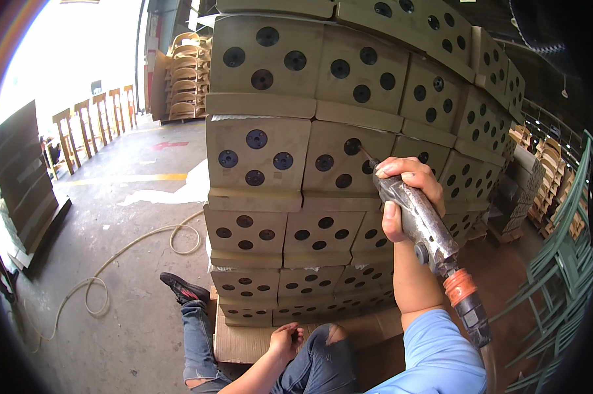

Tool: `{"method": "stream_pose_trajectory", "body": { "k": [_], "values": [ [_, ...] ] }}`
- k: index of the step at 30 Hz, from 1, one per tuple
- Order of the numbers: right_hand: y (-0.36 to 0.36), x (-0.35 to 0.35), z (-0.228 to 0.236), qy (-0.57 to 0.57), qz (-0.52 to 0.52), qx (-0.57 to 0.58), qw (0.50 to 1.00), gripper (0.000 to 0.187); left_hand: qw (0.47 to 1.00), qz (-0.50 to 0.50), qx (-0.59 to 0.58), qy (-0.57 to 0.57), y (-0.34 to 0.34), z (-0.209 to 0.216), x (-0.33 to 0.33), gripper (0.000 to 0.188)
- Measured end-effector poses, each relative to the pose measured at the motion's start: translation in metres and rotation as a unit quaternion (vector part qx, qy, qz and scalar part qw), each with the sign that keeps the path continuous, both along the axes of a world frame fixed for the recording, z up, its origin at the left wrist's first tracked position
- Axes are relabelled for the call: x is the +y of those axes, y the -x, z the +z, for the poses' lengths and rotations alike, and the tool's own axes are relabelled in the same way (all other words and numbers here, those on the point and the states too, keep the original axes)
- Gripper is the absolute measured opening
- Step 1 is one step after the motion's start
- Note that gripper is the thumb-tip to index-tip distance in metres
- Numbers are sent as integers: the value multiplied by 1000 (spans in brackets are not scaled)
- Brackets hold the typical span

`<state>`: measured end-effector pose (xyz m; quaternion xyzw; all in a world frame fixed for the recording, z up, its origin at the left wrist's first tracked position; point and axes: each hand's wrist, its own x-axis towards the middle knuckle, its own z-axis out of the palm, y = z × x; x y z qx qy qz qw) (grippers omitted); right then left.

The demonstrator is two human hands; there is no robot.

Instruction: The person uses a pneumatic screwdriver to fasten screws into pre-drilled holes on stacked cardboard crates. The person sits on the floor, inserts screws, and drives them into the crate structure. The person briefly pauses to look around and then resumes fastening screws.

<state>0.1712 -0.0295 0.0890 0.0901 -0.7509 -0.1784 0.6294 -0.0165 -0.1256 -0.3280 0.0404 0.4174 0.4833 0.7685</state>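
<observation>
My right hand (pixel 413 184) is wrapped round a worn metal air screwdriver (pixel 434 230), its orange-collared hose fitting hanging toward my sleeve. The thin bit points up and left, its tip at or very close to a round black disc (pixel 352 146) on a greenish-brown block (pixel 316 180); whether they touch I cannot tell. That block sits in a tall stack of similar ones, most faces showing a cluster of black discs. Low down beside my bent knee, my left hand (pixel 288 340) has its fingers curled in. Whatever may be inside them is hidden.
The stack rests on a cardboard-covered base (pixel 237 341). A pale hose (pixel 106 262) loops over the concrete floor at left. Wooden chairs (pixel 99 118) and stacked curved wooden parts (pixel 186 75) stand behind. Green metal frames (pixel 552 282) crowd the right side.
</observation>
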Motion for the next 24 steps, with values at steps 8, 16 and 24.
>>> {"method": "stream_pose_trajectory", "body": {
  "k": [8,16,24],
  "values": [
    [-7,1,2,-10,9,-3,1000,49,981,-78,17,-179,3,108,14,11],
    [13,-98,-52,122,135,54,982,52,943,-4,31,-332,20,222,44,21],
    [16,-108,-88,172,264,3,949,41,903,-1,1,-430,42,254,49,13]
  ]
}}
